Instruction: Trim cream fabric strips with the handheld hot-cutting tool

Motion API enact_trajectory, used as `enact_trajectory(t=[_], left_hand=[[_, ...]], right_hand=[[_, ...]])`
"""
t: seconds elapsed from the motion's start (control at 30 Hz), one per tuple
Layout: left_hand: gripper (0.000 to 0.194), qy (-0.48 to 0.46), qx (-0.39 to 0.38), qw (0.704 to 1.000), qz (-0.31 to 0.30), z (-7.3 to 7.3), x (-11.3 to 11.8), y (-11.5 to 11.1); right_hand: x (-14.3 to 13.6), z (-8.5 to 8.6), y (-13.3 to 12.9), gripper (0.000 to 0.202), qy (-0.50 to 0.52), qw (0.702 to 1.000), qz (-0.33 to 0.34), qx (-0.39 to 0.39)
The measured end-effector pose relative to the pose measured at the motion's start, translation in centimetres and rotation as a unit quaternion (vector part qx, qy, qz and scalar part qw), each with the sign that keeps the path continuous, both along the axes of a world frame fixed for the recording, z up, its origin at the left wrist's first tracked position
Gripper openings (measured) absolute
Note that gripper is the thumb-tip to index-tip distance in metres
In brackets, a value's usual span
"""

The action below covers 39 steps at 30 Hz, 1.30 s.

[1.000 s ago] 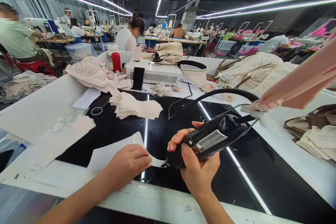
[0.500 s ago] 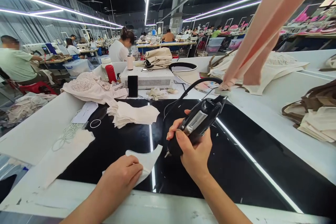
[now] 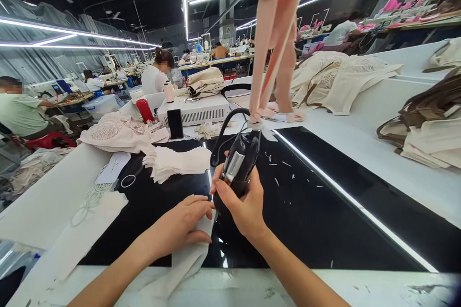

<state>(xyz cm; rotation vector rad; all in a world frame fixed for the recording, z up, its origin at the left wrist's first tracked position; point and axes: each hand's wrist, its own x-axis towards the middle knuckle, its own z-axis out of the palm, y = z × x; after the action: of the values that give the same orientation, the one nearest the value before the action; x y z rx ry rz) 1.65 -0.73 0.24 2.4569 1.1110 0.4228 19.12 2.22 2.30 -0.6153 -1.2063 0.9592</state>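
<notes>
My right hand (image 3: 248, 206) is wrapped round a black handheld power tool (image 3: 236, 168) with a silver plate, tilted over the glossy black board (image 3: 306, 220). Pink fabric strips (image 3: 268, 48) and a black cable rise from the tool's top. Just left of the tool, my left hand (image 3: 180, 228) lies with its fingers apart, pressing on a pale fabric piece (image 3: 190, 259). That piece hangs over the board's front edge; part of it is hidden under the hand. The tool's lower end is near my left fingertips.
A stack of pale fabric pieces (image 3: 178, 160) and a white ring (image 3: 128, 181) lie at the board's left. Behind stand a phone (image 3: 175, 123), a red bottle (image 3: 144, 110) and a white box (image 3: 198, 111). Garments (image 3: 338, 79) lie at the right; people sit beyond.
My right hand and the tool have moved left, to beside my left hand. My left fingers have spread out from a pinch. The fabric now trails toward me over the front edge. The view has shifted.
</notes>
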Motion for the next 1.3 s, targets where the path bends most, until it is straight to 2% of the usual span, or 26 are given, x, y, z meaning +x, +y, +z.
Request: enact_trajectory(t=[0.07,0.17,0.5,0.77,0.93,1.03,1.3], left_hand=[[0.035,0.017,-0.024,0.999,-0.013,-0.3,-0.3,0.4],[0.032,0.037,-0.018,0.999,-0.021,-0.8,-0.9,0.7],[0.034,0.052,-0.026,0.998,0.004,-1.3,-1.7,0.4],[0.065,0.056,0.007,0.998,0.001,-1.2,-1.7,0.2],[0.044,0.062,0.011,0.998,0.001,-1.2,-1.7,0.3],[0.033,0.061,0.008,0.998,-0.001,-1.3,-1.9,0.4],[0.028,0.073,-0.023,0.997,0.013,-1.3,-1.9,0.4]], right_hand=[[-0.1,0.0,-0.1,0.021,-0.003,1.000,0.004,-0.002],[-0.4,0.0,-0.2,0.024,-0.003,1.000,0.010,-0.007],[-1.9,-0.6,0.0,0.027,-0.007,1.000,0.022,0.008],[-2.8,-0.4,-0.4,0.026,-0.001,0.999,0.032,0.022],[-2.4,-0.1,-0.4,0.028,-0.007,0.999,0.037,0.006],[-1.9,0.1,-0.3,0.027,-0.002,1.000,0.016,-0.004],[-1.6,0.1,0.0,0.028,0.003,1.000,0.004,-0.010]])
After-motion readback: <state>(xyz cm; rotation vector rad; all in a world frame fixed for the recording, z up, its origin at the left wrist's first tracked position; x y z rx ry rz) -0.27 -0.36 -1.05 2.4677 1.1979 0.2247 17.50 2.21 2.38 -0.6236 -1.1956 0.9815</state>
